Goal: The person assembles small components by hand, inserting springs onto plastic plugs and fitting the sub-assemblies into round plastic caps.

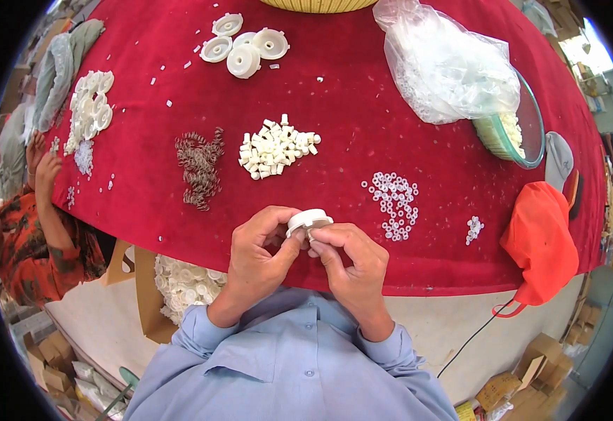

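Observation:
A round white plastic cap (308, 218) with tabs on its rim is held tilted above the table's front edge. My left hand (259, 247) is closed on its left side, thumb and fingers gripping the rim. Against the cap's right and underside, my right hand (353, 265) is pinched; a small pale piece seems to sit at its fingertips, too hidden to name. Beyond my hands lie a pile of cream plastic plugs (273, 149), a heap of small metal springs (200, 168) and, to the right, scattered small white rings (393, 203).
The red cloth-covered table (320, 98) bears several white round caps (243, 62), a plastic bag (447, 67), a glass bowl (531, 126) and a red cloth bag (542, 238). A co-worker's hand (47, 168) is at left. Below stands a cardboard box (153, 316) of white parts.

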`<control>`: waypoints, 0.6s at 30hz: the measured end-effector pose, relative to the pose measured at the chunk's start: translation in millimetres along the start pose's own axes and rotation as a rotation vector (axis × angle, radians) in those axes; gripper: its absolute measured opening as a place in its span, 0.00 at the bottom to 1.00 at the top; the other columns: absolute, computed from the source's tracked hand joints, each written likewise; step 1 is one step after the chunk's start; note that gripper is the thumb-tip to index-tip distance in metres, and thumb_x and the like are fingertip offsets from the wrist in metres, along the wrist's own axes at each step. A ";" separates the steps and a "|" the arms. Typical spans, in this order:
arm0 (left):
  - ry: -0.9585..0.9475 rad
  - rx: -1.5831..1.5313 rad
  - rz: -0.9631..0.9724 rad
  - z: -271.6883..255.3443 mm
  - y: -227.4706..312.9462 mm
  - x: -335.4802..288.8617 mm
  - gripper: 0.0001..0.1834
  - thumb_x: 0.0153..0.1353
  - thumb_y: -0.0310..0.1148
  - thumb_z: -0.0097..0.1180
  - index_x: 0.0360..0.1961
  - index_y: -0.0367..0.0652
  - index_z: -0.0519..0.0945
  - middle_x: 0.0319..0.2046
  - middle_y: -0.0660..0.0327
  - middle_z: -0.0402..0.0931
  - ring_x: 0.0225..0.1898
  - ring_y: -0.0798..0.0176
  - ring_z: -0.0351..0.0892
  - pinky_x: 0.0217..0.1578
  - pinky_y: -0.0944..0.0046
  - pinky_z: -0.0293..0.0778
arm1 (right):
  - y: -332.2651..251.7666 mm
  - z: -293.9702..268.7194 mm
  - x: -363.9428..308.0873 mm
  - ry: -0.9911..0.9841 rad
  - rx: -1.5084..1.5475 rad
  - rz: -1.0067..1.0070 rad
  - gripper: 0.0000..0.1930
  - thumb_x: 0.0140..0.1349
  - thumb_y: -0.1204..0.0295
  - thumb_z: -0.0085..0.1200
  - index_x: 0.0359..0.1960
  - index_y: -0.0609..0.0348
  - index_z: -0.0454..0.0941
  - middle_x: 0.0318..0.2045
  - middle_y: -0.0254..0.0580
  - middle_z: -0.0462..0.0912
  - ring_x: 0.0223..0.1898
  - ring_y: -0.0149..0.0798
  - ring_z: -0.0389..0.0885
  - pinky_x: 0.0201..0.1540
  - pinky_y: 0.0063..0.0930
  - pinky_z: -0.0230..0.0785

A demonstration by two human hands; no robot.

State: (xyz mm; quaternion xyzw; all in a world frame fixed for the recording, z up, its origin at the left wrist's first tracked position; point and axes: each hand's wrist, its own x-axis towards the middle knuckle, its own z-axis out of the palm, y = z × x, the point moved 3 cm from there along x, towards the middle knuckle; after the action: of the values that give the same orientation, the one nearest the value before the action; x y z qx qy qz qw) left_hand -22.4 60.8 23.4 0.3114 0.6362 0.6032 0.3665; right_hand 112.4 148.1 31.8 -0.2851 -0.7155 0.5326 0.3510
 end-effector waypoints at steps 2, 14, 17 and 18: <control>-0.004 0.024 0.001 -3.6 2.6 -1.5 0.10 0.65 0.17 0.61 0.46 0.34 0.82 0.37 0.61 0.83 0.35 0.72 0.86 0.32 0.72 0.79 | -0.6 -3.4 -0.3 0.018 -0.131 -0.138 0.12 0.56 0.85 0.68 0.41 0.62 0.84 0.36 0.46 0.87 0.31 0.39 0.87 0.32 0.29 0.79; -0.078 0.162 0.087 -1.5 10.9 -16.3 0.16 0.62 0.19 0.64 0.51 0.36 0.84 0.42 0.56 0.87 0.38 0.66 0.88 0.35 0.68 0.82 | -9.2 -11.3 4.9 -0.024 -0.141 -0.110 0.22 0.50 0.85 0.68 0.49 0.63 0.81 0.43 0.51 0.84 0.44 0.52 0.83 0.45 0.39 0.77; -0.103 0.152 0.079 -0.1 10.2 -18.9 0.18 0.60 0.20 0.67 0.52 0.36 0.84 0.42 0.56 0.87 0.38 0.66 0.88 0.36 0.67 0.82 | -7.7 -12.5 2.8 -0.038 -0.105 -0.060 0.21 0.51 0.85 0.67 0.49 0.63 0.81 0.42 0.50 0.84 0.43 0.51 0.83 0.44 0.38 0.77; -0.102 0.162 0.085 0.8 10.1 -19.4 0.19 0.59 0.21 0.69 0.52 0.36 0.84 0.42 0.56 0.88 0.38 0.66 0.88 0.36 0.66 0.83 | -7.3 -12.5 2.7 -0.037 -0.104 -0.059 0.21 0.51 0.85 0.67 0.49 0.63 0.81 0.42 0.50 0.84 0.43 0.51 0.83 0.44 0.38 0.77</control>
State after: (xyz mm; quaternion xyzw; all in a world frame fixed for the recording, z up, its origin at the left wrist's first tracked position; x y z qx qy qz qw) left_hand -11.8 45.7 35.2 0.3971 0.6497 0.5481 0.3460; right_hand 120.6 155.3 41.7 -0.2717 -0.7566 0.4892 0.3382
